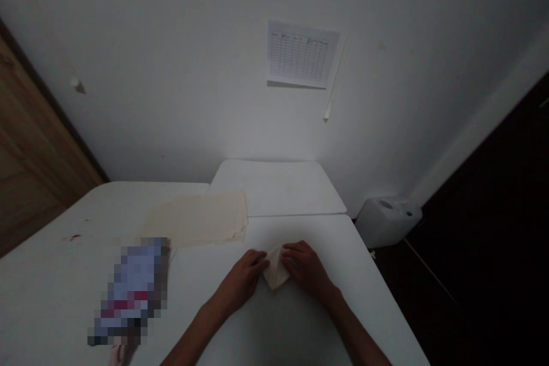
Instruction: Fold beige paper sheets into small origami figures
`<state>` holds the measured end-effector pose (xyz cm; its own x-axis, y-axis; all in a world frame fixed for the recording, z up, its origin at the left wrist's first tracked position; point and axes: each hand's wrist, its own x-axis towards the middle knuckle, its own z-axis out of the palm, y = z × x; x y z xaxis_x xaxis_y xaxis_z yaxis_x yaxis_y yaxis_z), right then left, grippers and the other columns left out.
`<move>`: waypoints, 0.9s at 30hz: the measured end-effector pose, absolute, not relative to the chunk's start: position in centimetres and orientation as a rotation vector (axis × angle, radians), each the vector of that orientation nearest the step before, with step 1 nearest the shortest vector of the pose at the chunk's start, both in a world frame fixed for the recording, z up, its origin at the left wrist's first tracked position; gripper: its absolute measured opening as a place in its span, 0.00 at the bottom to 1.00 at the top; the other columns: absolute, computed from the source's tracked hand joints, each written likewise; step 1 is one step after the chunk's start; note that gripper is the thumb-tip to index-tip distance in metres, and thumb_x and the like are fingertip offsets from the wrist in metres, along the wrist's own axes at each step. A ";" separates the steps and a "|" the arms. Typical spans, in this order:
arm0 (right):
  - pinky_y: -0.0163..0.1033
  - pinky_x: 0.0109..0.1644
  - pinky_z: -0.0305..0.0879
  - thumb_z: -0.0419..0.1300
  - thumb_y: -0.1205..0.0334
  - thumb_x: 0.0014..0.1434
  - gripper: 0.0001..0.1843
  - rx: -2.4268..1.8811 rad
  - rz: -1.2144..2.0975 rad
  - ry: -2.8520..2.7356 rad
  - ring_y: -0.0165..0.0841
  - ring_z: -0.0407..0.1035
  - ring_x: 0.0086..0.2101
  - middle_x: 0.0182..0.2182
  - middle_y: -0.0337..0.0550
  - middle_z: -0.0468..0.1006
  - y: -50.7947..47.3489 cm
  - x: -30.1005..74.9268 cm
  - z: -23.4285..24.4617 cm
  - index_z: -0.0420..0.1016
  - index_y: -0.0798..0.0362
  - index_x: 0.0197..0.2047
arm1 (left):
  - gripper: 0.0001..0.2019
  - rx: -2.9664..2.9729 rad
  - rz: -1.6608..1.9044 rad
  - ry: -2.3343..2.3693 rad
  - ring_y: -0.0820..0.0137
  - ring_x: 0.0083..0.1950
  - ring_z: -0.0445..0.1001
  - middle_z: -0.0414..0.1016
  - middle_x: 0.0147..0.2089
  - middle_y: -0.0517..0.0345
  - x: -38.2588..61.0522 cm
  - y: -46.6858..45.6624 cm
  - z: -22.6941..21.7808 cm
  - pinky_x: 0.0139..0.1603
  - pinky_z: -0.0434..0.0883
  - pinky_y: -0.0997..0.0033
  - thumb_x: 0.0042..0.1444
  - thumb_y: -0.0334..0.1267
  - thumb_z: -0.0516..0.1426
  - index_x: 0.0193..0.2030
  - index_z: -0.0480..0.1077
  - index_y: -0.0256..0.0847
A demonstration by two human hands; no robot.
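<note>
A small piece of folded cream paper [275, 272] lies on the white table [283, 334], its lower corner pointing toward me. On its left edge are the fingers of my left hand [249, 272], closed on the paper. From the other side my right hand [303, 266] grips the paper's right edge, fingers bent over it. Both hands rest low, close to the table surface. The fingertips partly cover the paper, so its far side is hard to make out.
Flat cream sheets [201, 217] are stacked to the left, behind a pixelated blue-and-red item [132, 280]. Against the wall stands a white box-shaped container [388, 220], right of the table. A printed chart [302, 57] hangs above. A wooden panel [34, 143] borders the left.
</note>
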<state>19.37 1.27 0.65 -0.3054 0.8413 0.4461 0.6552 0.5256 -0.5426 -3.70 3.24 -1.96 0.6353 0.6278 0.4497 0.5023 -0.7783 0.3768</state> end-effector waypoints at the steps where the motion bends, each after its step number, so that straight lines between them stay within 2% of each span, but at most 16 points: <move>1: 0.43 0.53 0.64 0.57 0.64 0.63 0.09 -1.193 0.324 -2.100 0.37 0.69 0.47 0.47 0.44 0.77 1.4 19.2 0.8 0.78 0.49 0.43 | 0.22 2.644 0.843 0.925 0.61 0.53 0.69 0.71 0.53 0.49 -3.7 3.2 -1.8 0.52 0.72 0.55 0.56 0.21 0.50 0.53 0.69 0.44; 8: 0.41 0.54 0.63 0.59 0.65 0.61 0.08 -1.131 0.203 -2.339 0.36 0.68 0.46 0.49 0.42 0.76 1.7 19.1 0.7 0.77 0.49 0.43 | 0.22 2.645 0.843 0.922 0.58 0.58 0.66 0.68 0.58 0.44 -3.9 2.2 -1.1 0.56 0.69 0.50 0.54 0.23 0.50 0.55 0.67 0.40; 12: 0.41 0.53 0.63 0.59 0.66 0.61 0.09 -1.140 0.174 -2.354 0.36 0.68 0.46 0.50 0.42 0.76 1.6 19.2 0.3 0.77 0.49 0.44 | 0.14 2.680 0.830 0.963 0.55 0.60 0.64 0.67 0.60 0.45 -3.7 1.3 -1.0 0.58 0.68 0.46 0.59 0.30 0.52 0.51 0.69 0.41; 16: 0.41 0.54 0.62 0.59 0.66 0.62 0.07 -1.135 0.173 -2.353 0.35 0.68 0.45 0.50 0.39 0.76 1.6 19.2 0.1 0.77 0.49 0.42 | 0.11 2.744 0.789 0.972 0.56 0.59 0.66 0.69 0.59 0.48 -3.1 0.9 -1.4 0.57 0.69 0.47 0.61 0.34 0.53 0.49 0.72 0.43; 21: 0.40 0.53 0.63 0.59 0.67 0.61 0.07 -1.144 0.176 -2.346 0.35 0.67 0.45 0.50 0.39 0.76 1.5 19.2 0.3 0.76 0.49 0.42 | 0.14 2.804 0.784 0.923 0.57 0.59 0.67 0.68 0.60 0.49 -2.7 0.8 -1.6 0.57 0.70 0.50 0.60 0.33 0.54 0.53 0.70 0.44; 27: 0.41 0.53 0.63 0.58 0.65 0.62 0.07 -1.157 0.161 -2.313 0.35 0.68 0.46 0.49 0.42 0.76 1.5 19.2 -0.2 0.76 0.50 0.42 | 0.13 2.825 0.730 0.885 0.58 0.57 0.68 0.70 0.58 0.48 -2.6 0.5 -0.6 0.55 0.71 0.51 0.60 0.32 0.53 0.51 0.72 0.43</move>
